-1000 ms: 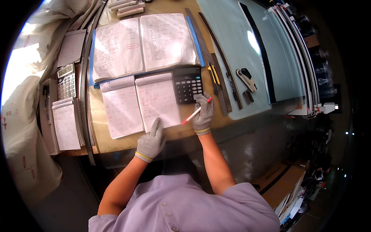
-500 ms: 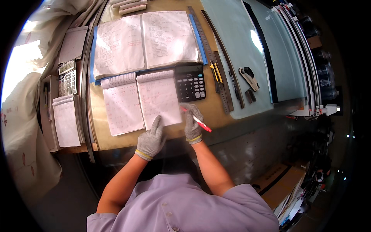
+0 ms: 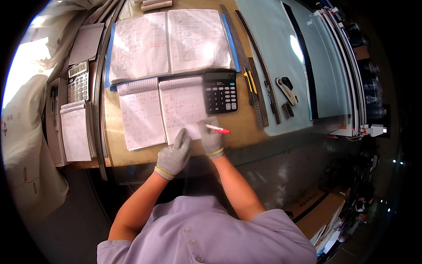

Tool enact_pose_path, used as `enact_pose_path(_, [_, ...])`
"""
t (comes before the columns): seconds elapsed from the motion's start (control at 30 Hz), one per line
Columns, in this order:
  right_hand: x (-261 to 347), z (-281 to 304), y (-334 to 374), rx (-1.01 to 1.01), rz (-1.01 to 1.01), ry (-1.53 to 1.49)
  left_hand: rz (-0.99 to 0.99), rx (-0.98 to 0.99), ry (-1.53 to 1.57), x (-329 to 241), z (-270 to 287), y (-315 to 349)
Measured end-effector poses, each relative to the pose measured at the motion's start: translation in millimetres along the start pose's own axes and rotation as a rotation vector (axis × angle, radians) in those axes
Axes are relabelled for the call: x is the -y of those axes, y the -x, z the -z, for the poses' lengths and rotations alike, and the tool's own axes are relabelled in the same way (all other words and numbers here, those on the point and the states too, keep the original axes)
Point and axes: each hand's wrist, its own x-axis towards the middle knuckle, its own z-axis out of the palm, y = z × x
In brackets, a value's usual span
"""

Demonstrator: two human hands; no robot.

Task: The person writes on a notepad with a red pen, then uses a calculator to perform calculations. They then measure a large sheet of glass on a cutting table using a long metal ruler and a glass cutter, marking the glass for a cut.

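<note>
Both my hands wear grey knitted gloves with yellow cuffs. My right hand [image 3: 212, 140], a little blurred, is closed round a red and white pen [image 3: 220, 129] at the right edge of the right-hand notepad [image 3: 182, 105]. The pen's tip points left over the page. On that pad's lower edge rests my left hand [image 3: 174, 154], its fingers stretched out and empty. A second notepad [image 3: 140, 116] with handwriting lies alongside on the left. Just above my right hand sits a black calculator [image 3: 221, 93]. Behind the pads, a thick book of written sheets [image 3: 200, 42] lies spread on a blue cover.
To the right lie a steel ruler [image 3: 239, 48], a yellow utility knife [image 3: 250, 86], a marker [image 3: 269, 97] and a beige-and-black tool [image 3: 288, 91] on glass. Farther left are a silver calculator [image 3: 78, 83] and a stack of pads [image 3: 75, 132]. The table's front edge [image 3: 136, 165] runs below my hands.
My right hand has moved left with the pen, from beside the notepad onto its right edge. My left hand stays on the pad. The whole view has shifted slightly.
</note>
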Motion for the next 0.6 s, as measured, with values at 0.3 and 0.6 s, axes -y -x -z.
enact_pose_path(0.3, [2.2, 0.1, -3.6, 0.015, 0.173, 0.142, -0.01, -0.002, 0.007, 1.9, -2.9, 1.1])
enact_pose_path(0.6, [1.6, 2.9, -3.1, 0.025, 0.21, 0.231, -0.001, 0.017, 0.008, 2.0, -2.9, 0.9])
